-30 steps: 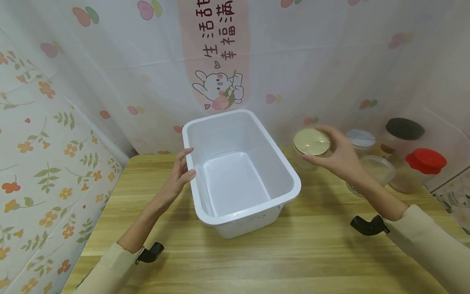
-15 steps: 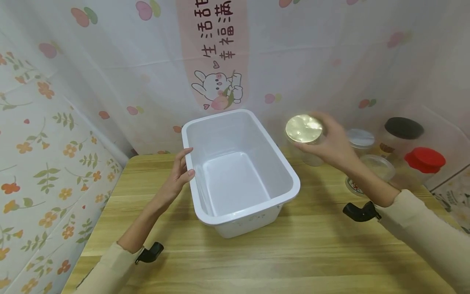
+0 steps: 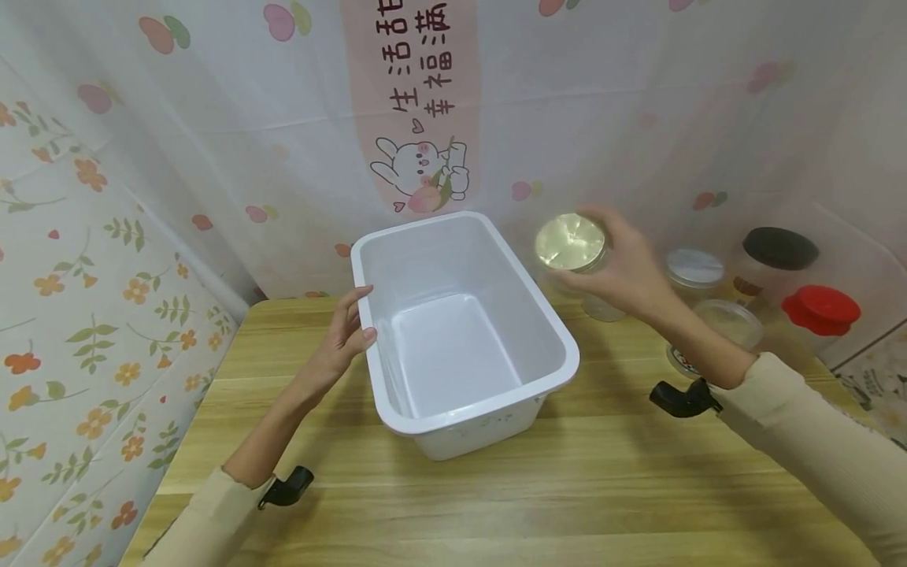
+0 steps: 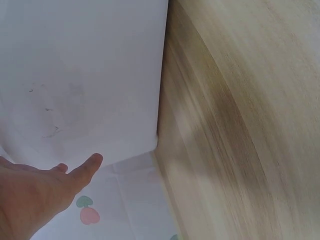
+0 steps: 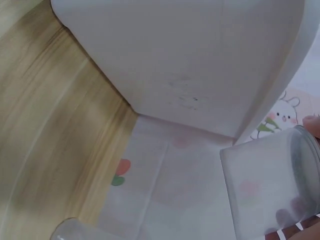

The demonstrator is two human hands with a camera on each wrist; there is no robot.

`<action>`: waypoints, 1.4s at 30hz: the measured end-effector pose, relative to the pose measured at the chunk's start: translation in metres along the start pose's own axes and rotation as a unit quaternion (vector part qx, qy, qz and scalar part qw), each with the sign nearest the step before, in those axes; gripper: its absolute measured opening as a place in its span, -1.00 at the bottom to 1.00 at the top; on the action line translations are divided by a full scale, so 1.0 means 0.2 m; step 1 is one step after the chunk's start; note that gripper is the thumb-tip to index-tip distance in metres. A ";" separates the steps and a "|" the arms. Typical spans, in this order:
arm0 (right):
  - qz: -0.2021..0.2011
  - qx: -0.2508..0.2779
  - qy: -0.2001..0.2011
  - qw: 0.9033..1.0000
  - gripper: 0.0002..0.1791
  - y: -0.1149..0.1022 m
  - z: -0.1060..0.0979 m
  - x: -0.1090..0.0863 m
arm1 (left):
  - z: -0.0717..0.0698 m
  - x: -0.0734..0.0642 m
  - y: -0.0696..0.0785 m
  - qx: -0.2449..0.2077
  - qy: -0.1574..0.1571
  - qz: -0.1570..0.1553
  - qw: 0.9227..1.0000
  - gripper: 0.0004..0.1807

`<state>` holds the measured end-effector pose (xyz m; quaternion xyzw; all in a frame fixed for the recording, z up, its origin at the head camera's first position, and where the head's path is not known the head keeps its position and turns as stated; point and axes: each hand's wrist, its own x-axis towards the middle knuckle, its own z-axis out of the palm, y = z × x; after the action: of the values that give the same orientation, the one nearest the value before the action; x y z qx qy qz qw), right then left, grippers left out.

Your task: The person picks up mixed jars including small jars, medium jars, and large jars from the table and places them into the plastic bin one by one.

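My left hand [image 3: 343, 339] holds the left rim of a white plastic basin [image 3: 464, 413], its thumb and fingertips on the edge. The left wrist view shows that hand [image 4: 55, 187] against the basin's outer wall [image 4: 85, 85]. My right hand [image 3: 620, 268] grips a clear plastic jar with a shiny gold lid [image 3: 569, 242], raised just right of the basin. In the right wrist view the jar [image 5: 265, 185] lies tilted, with fingers seen through its wall. Below the right hand, the base of another clear container [image 3: 602, 309] shows on the table, its top hidden.
At the right of the wooden table [image 3: 567, 488] stand a jar with a white lid [image 3: 694, 266], one with a black lid [image 3: 779, 248], one with a red lid [image 3: 822, 309] and a clear tub [image 3: 733, 323]. A printed curtain [image 3: 283, 181] hangs behind.
My right hand has lifted the gold-lidded jar and carried it left toward the basin, uncovering a clear container's base. The left hand and the basin have stayed in place.
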<state>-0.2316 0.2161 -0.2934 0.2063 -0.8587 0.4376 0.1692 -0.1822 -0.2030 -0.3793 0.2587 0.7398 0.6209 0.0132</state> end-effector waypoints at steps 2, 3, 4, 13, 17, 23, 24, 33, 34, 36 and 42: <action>0.000 -0.007 -0.001 1.000 -0.03 -0.02 0.00 0.01 | 0.00 0.00 0.00 0.002 0.000 0.000 1.000 -0.29; 0.000 -0.013 -0.003 1.000 -0.02 -0.03 0.00 0.01 | 0.00 0.00 0.00 0.003 0.001 0.001 1.000 -0.29; -0.001 -0.018 -0.004 1.000 -0.02 -0.04 -0.01 0.02 | 0.00 0.00 0.00 0.004 0.001 0.002 1.000 -0.30; -0.009 -0.064 -0.027 0.998 -0.01 -0.12 0.00 0.06 | 0.00 0.00 0.01 0.016 0.005 -0.004 1.000 -0.30; -0.010 -0.074 -0.034 0.997 0.00 -0.16 0.02 0.08 | -0.01 -0.01 0.01 0.022 0.006 -0.008 1.000 -0.29; -0.016 -0.067 -0.039 0.997 0.01 -0.21 0.04 0.10 | -0.01 -0.01 0.01 0.024 0.003 -0.010 1.000 -0.26; -0.020 -0.064 -0.039 0.997 0.01 -0.22 0.04 0.10 | -0.01 -0.01 0.01 0.025 0.003 -0.011 1.000 -0.26; -0.065 -0.044 -0.042 0.996 -0.03 -0.30 0.09 0.15 | -0.01 -0.01 0.01 0.029 0.004 -0.013 0.999 -0.25; -0.066 -0.046 -0.044 0.996 -0.02 -0.30 0.09 0.15 | -0.01 -0.01 0.01 0.030 0.004 -0.013 0.999 -0.25; -0.071 -0.052 -0.047 0.995 -0.01 -0.32 0.10 0.16 | -0.01 -0.01 0.01 0.032 0.004 -0.013 0.999 -0.25; -0.073 -0.059 -0.058 0.994 0.01 -0.35 0.13 0.16 | -0.01 -0.01 0.01 0.035 0.004 -0.014 0.999 -0.26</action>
<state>-0.2267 0.1507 -0.2438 0.2831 -0.8739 0.3603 0.1624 -0.1813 -0.2053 -0.3775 0.2462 0.7649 0.5951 0.0098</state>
